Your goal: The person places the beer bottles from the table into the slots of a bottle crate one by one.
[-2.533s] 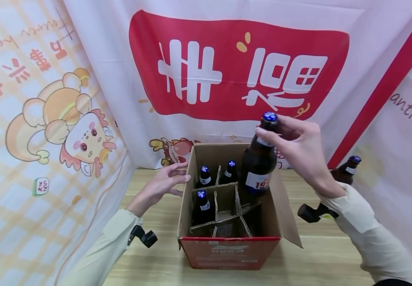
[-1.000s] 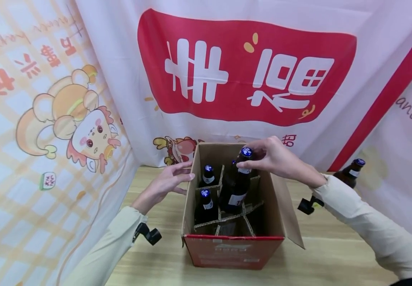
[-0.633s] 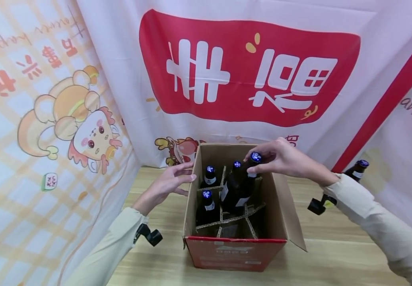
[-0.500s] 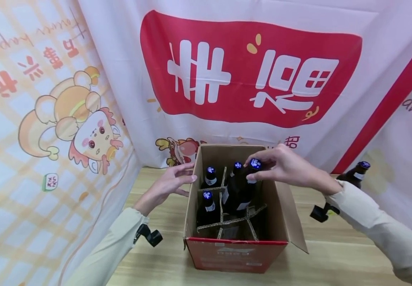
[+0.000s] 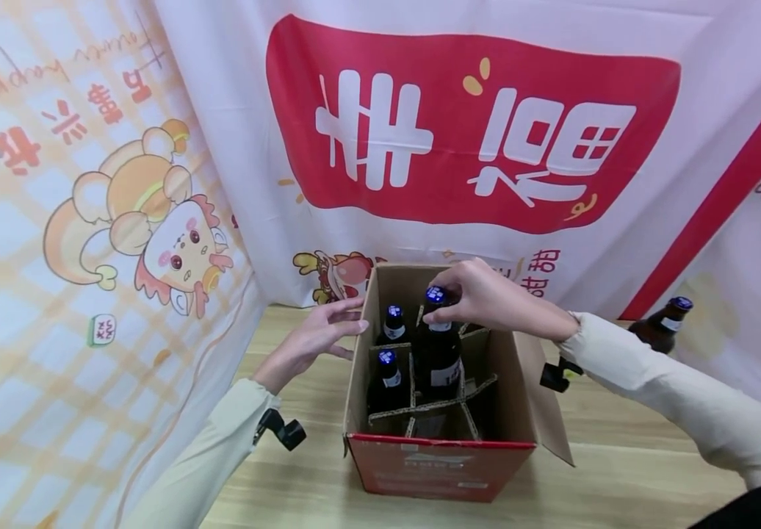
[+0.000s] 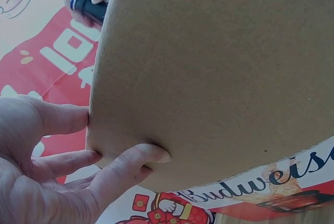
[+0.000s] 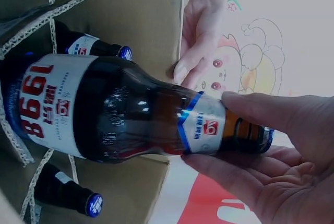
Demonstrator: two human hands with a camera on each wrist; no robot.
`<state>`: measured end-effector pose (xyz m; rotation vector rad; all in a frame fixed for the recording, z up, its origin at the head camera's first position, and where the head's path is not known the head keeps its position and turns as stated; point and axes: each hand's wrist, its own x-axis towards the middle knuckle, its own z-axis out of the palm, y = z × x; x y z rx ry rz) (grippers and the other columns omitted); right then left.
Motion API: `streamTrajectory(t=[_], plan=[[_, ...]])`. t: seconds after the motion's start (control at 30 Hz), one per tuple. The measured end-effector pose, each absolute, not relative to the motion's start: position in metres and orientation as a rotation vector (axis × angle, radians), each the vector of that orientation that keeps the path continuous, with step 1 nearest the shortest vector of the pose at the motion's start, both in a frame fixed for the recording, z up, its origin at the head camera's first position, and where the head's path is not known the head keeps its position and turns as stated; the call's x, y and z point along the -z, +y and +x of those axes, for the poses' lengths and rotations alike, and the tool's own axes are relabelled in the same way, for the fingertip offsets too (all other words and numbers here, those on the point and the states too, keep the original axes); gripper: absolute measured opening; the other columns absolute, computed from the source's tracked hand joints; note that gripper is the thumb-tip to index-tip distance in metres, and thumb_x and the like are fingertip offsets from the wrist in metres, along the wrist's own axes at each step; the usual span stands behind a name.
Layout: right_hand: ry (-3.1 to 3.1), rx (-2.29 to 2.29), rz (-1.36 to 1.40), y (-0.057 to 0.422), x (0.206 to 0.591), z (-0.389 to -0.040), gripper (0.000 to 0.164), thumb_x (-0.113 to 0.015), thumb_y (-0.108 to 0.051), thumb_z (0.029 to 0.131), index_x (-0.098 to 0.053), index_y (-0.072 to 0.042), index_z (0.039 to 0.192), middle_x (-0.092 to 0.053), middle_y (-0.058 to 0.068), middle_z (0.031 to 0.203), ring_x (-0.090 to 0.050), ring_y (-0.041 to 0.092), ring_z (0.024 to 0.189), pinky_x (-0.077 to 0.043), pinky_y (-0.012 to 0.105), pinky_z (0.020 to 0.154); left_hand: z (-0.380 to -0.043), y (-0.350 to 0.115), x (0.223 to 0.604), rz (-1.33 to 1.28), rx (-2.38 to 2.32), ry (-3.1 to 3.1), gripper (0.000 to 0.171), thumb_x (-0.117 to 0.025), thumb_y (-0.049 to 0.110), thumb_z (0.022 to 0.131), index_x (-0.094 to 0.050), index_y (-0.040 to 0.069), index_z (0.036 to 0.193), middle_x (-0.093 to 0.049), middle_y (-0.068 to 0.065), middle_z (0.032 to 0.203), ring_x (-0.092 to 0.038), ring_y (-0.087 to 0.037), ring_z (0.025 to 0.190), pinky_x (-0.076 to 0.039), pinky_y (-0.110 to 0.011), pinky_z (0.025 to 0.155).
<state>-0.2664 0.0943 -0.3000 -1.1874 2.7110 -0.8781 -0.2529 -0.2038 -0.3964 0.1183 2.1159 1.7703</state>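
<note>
My right hand (image 5: 486, 294) grips a brown beer bottle (image 5: 438, 353) by its neck, just below the blue cap. The bottle stands nearly upright, its lower part down among the dividers of a red cardboard box (image 5: 443, 470). In the right wrist view, thumb and fingers lie around the neck label. My left hand (image 5: 311, 342) touches the box's left wall from outside, fingers spread and mostly straight. Two more capped bottles (image 5: 387, 382) sit in cells along the left side; another bottle (image 7: 73, 192) shows in the right wrist view, largely hidden in the head view.
Cardboard dividers (image 5: 416, 408) split the box into cells. An open flap (image 5: 549, 411) sticks out on the right. Another brown bottle (image 5: 661, 327) stands on the wooden table (image 5: 301, 485), behind my right forearm. Printed cloth (image 5: 222, 95) hangs at the back and left.
My right hand has brought the bottle from above the box's right side down and left in among the dividers, shifting right and back left on the way. My left hand stays at the box wall.
</note>
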Motion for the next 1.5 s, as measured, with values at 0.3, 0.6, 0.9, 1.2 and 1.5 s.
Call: streamTrajectory(t=[0.3,0.6,0.9,1.2,1.5], plan=[[2.648,0.764,-1.166,0.09,0.299,-0.276,0.017,-0.086,-0.018,0.088,-0.077,-0.005,0.094,-0.052,-0.002,0.062,-0.047,0.011,0.054,-0.039,0.023,0.05,-0.252,-0.199,0.393,0.128,-1.782,2.109,0.065,-0.068,0.018,0.102,-0.041,0.009,0.16,-0.046,-0.024,0.158,-0.059,-0.042,0.133,-0.067,-0.046,0.084],[2.586,0.523,-1.149,0.084,0.299,-0.295,0.035,-0.087,-0.019,0.086,-0.06,-0.011,0.066,-0.037,-0.006,0.054,-0.034,0.009,0.046,-0.03,0.022,0.049,-0.252,-0.2,0.391,0.128,-1.786,2.109,0.066,-0.067,0.019,0.102,-0.039,0.009,0.161,-0.046,-0.025,0.157,-0.058,-0.042,0.133,-0.067,-0.046,0.085],[2.464,0.421,-1.102,0.079,0.307,-0.295,0.024,-0.085,-0.015,0.088,-0.068,-0.007,0.073,-0.058,0.002,0.057,-0.052,0.004,0.047,-0.049,0.02,0.052,-0.252,-0.201,0.393,0.109,-1.774,2.126,0.065,-0.067,0.02,0.103,-0.039,0.009,0.161,-0.046,-0.026,0.157,-0.06,-0.041,0.131,-0.067,-0.046,0.085],[2.452,0.364,-0.996,0.08,0.314,-0.293,0.019,-0.081,-0.019,0.093,-0.078,-0.004,0.105,-0.065,0.0,0.064,-0.061,0.007,0.057,-0.054,0.023,0.061,-0.25,-0.202,0.391,0.096,-1.773,2.124,0.066,-0.067,0.018,0.102,-0.039,0.009,0.161,-0.047,-0.025,0.157,-0.061,-0.042,0.13,-0.067,-0.045,0.084],[2.513,0.547,-1.086,0.096,0.306,-0.296,0.014,-0.077,-0.017,0.096,-0.078,-0.006,0.103,-0.077,0.001,0.09,-0.07,0.012,0.078,-0.062,0.032,0.075,-0.251,-0.202,0.394,0.099,-1.772,2.116,0.066,-0.067,0.019,0.103,-0.04,0.01,0.161,-0.046,-0.024,0.158,-0.06,-0.042,0.131,-0.067,-0.045,0.084]])
